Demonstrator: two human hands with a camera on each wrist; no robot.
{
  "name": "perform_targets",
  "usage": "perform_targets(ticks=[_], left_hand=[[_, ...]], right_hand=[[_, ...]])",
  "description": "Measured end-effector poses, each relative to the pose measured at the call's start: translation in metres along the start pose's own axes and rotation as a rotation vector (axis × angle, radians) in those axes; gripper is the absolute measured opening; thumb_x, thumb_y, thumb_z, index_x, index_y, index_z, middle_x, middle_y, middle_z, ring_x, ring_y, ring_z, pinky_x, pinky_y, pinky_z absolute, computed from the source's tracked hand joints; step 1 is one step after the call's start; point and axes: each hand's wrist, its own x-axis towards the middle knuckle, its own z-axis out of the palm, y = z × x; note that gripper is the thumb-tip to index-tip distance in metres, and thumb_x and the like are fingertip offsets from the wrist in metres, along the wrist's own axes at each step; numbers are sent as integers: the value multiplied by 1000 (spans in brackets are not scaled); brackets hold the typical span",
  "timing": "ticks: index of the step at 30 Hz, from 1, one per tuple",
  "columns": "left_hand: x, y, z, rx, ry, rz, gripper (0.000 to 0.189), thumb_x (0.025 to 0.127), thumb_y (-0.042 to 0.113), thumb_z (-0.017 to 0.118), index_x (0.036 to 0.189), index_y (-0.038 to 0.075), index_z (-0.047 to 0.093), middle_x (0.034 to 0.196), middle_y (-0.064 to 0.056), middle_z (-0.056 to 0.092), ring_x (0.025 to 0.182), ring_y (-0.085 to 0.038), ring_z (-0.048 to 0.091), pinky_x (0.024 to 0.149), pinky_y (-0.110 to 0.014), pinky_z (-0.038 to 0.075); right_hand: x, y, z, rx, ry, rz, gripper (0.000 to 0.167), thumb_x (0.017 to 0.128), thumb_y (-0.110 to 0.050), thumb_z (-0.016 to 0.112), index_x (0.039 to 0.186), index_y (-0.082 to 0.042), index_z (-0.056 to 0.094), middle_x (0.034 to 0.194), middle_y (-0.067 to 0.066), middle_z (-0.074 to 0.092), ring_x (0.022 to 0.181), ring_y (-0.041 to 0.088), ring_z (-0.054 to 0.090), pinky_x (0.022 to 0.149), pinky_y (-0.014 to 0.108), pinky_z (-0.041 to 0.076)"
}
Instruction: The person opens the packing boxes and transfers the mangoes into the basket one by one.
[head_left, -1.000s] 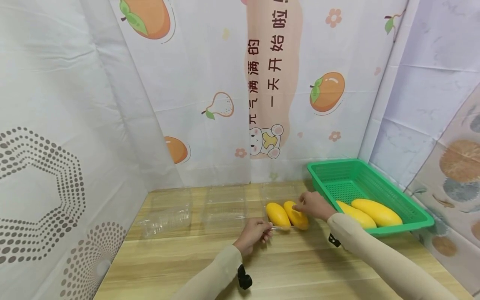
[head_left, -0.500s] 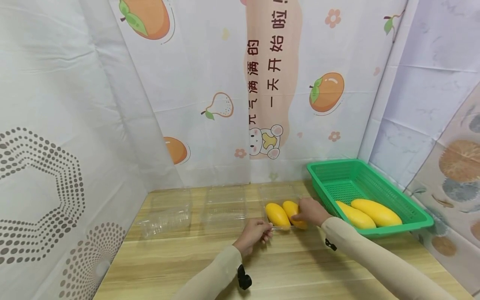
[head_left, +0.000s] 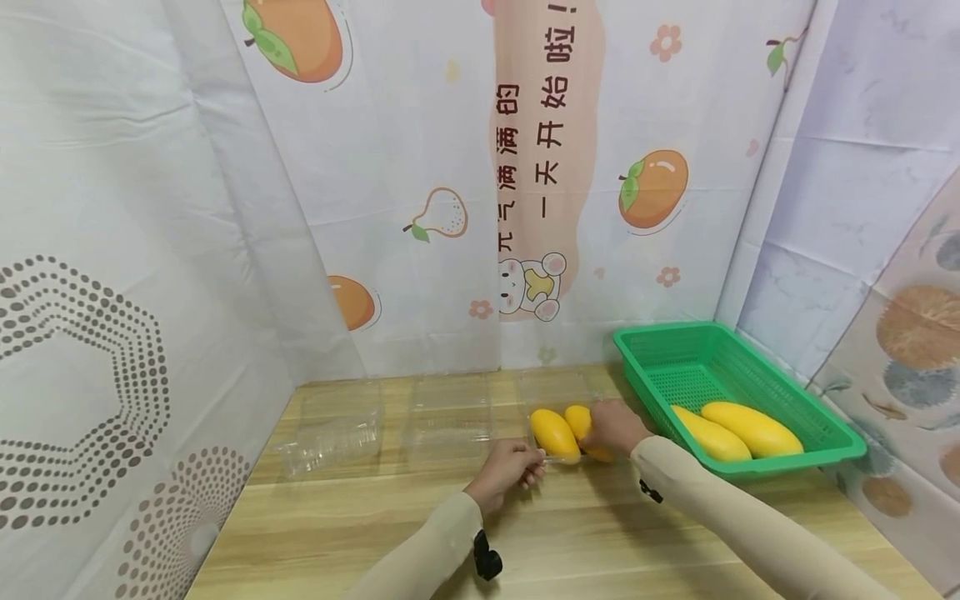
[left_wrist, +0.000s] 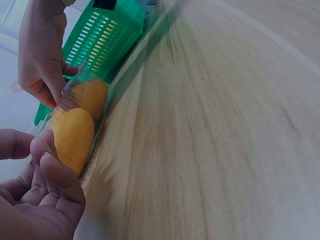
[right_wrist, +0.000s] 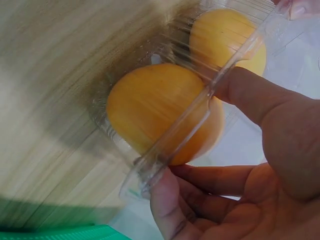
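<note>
A clear plastic clamshell box (right_wrist: 200,117) with its lid raised at the back holds two yellow mangoes side by side, the left mango (head_left: 553,435) and the right mango (head_left: 577,418). My left hand (head_left: 506,471) pinches the front left edge of the box between thumb and fingers. Over the right side of the box, my right hand (head_left: 617,427) grips the right mango. In the right wrist view its thumb lies between the two fruits and its fingers are at the mango's other side, by the box corner. The hand covers much of this mango in the head view.
A green plastic basket (head_left: 738,333) stands on the right with two more mangoes (head_left: 752,428) inside. Two other open clear boxes sit to the left, a middle box (head_left: 450,425) and a far left box (head_left: 333,446). Patterned curtains (head_left: 420,292) border the wooden table (head_left: 360,525).
My right hand has shifted slightly left and lower over the right mango, covering more of it. My left hand keeps its place at the box edge.
</note>
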Motion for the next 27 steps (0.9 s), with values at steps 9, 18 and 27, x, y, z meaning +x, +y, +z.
perform_targets(ticks=[9, 18, 27], left_hand=[[-1, 1, 1, 0, 18, 5, 25, 99, 18, 68, 95, -6, 72, 81, -13, 72, 60, -10, 54, 53, -21, 45], [1, 3, -1, 8, -10, 5, 25, 100, 20, 68, 93, -3, 72, 81, -11, 71, 60, -9, 55, 54, -20, 46], [0, 0, -1, 10, 6, 2, 27, 100, 20, 68, 97, -7, 72, 81, -11, 71, 60, -10, 54, 53, -20, 46]], right_hand=[[1, 3, 8, -53, 49, -3, 35, 75, -26, 85, 66, -10, 56, 66, 4, 51, 60, 21, 48, 52, 32, 43], [2, 12, 1, 132, 54, 29, 31, 71, -25, 85, 71, -11, 58, 61, 0, 49, 54, 16, 46, 50, 29, 36], [-7, 9, -20, 196, 42, 29, 34, 73, -29, 87, 75, -10, 59, 64, 2, 51, 55, 17, 47, 50, 30, 37]])
